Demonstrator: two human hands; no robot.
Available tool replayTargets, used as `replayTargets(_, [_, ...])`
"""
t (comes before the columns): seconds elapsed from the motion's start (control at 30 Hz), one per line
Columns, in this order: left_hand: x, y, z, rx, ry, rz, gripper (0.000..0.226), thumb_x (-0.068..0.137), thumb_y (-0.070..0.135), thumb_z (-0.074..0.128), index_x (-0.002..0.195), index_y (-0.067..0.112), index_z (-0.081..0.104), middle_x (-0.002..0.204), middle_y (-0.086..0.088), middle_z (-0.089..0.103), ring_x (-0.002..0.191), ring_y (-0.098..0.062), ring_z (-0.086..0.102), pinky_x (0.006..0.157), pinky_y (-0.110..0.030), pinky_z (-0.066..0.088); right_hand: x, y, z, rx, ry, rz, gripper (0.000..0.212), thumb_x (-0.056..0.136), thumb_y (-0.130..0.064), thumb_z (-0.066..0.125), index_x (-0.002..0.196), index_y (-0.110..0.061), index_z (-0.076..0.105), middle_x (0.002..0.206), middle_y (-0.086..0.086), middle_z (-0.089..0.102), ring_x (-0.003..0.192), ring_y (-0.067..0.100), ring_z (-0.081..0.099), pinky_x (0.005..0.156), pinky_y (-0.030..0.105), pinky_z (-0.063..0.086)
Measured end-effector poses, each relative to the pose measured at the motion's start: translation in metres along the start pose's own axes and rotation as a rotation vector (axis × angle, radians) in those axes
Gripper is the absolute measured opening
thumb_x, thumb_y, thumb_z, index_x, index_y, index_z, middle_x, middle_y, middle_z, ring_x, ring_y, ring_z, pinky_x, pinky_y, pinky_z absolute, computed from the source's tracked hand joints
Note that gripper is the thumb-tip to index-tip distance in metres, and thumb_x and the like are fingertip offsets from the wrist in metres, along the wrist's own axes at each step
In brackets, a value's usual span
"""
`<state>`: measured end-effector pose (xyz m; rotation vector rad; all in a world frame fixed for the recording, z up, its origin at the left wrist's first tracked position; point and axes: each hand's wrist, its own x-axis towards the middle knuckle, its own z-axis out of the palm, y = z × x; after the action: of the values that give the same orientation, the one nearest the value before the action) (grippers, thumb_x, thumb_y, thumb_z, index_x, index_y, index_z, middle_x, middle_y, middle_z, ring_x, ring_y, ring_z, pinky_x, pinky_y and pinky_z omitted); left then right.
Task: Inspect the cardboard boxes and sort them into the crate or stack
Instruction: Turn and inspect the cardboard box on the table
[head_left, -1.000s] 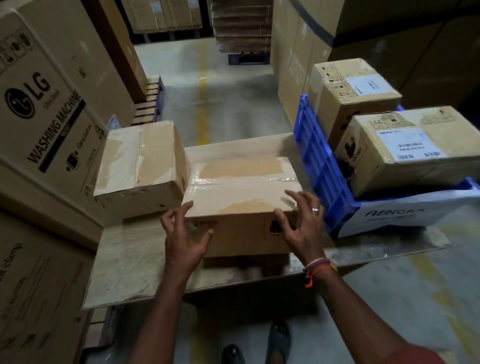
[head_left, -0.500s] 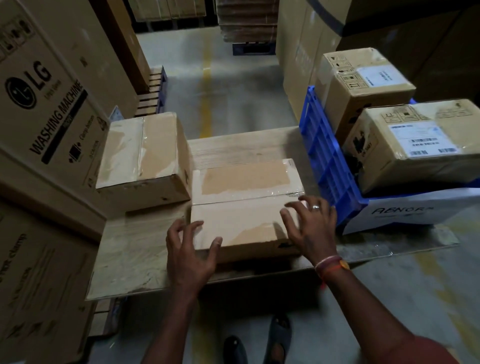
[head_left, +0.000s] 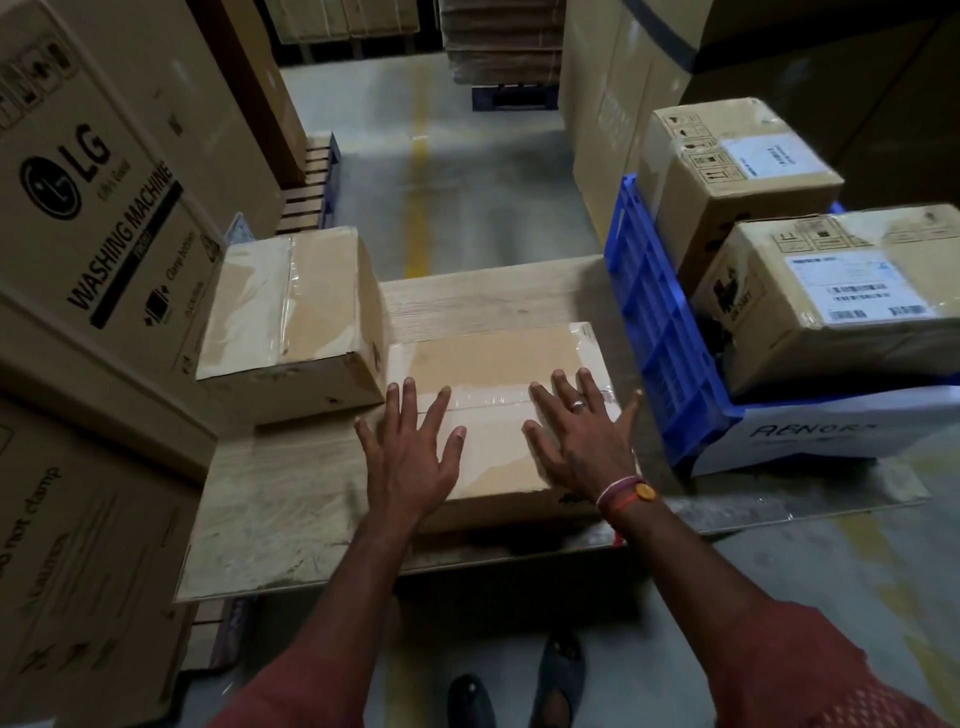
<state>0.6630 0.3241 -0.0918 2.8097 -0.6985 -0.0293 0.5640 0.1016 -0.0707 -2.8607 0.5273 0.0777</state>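
Observation:
A flat taped cardboard box (head_left: 493, 358) lies on a wooden board (head_left: 291, 499) in front of me. My left hand (head_left: 410, 452) rests flat on its top near the left edge, fingers spread and straight. On the right part of the top my right hand (head_left: 576, 441) lies flat too, a ring on one finger. A second taped box (head_left: 291, 312) sits to the left, touching the first. A blue crate (head_left: 660, 332) at the right holds two labelled boxes, one in front (head_left: 841, 296) and one behind (head_left: 727, 176).
Large washing machine cartons (head_left: 98, 208) wall in the left side. Tall cartons (head_left: 608, 104) stand behind the crate. A white paper label (head_left: 831, 431) hangs on the crate's front. An aisle with a yellow floor line (head_left: 418, 171) runs ahead. My feet (head_left: 519, 686) are below the board's edge.
Both hands have moved from the box's front corners up onto its top and flattened out. The view has shifted closer over the box.

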Motion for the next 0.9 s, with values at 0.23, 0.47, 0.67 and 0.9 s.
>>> replayTargets(0.23, [0.004, 0.004, -0.008, 0.060, -0.027, 0.067, 0.069, 0.102, 0.058, 0.016, 0.165, 0.032, 0.021, 0.175, -0.001, 0.010, 0.162, -0.020, 0.000, 0.124, -0.065, -0.006, 0.031, -0.010, -0.016, -0.031, 0.073, -0.066, 0.056, 0.104, -0.054, 0.037, 0.155, -0.032, 0.036, 0.169, 0.005, 0.025, 0.160, 0.024, 0.011, 0.116, 0.080, 0.003])
replayTargets(0.47, [0.029, 0.015, -0.010, 0.001, 0.007, 0.125, 0.072, 0.104, 0.052, 0.021, 0.167, 0.017, 0.014, 0.175, -0.008, 0.003, 0.162, -0.022, -0.003, 0.130, -0.051, -0.002, 0.029, -0.009, 0.003, -0.045, 0.085, -0.132, 0.062, 0.106, -0.053, 0.018, 0.164, -0.031, 0.018, 0.173, 0.005, 0.012, 0.161, 0.024, 0.004, 0.120, 0.074, -0.001])
replayTargets(0.67, [0.034, 0.014, 0.003, 0.047, -0.009, 0.160, 0.072, 0.105, 0.050, 0.019, 0.167, 0.014, 0.012, 0.174, -0.008, 0.006, 0.162, -0.023, -0.002, 0.130, -0.050, 0.000, 0.032, -0.007, 0.002, -0.058, 0.065, -0.141, 0.063, 0.106, -0.054, 0.020, 0.165, -0.031, 0.014, 0.174, 0.004, 0.008, 0.161, 0.024, 0.001, 0.119, 0.074, -0.003])
replayTargets(0.9, [0.033, 0.016, 0.000, 0.031, 0.004, 0.178, 0.072, 0.104, 0.048, 0.021, 0.167, 0.017, 0.006, 0.175, -0.003, 0.009, 0.162, -0.020, 0.000, 0.130, -0.050, -0.001, 0.033, -0.019, 0.008, -0.039, 0.071, -0.153, 0.072, 0.105, -0.059, 0.016, 0.166, -0.024, 0.001, 0.174, 0.005, 0.007, 0.161, 0.023, 0.001, 0.121, 0.070, -0.004])
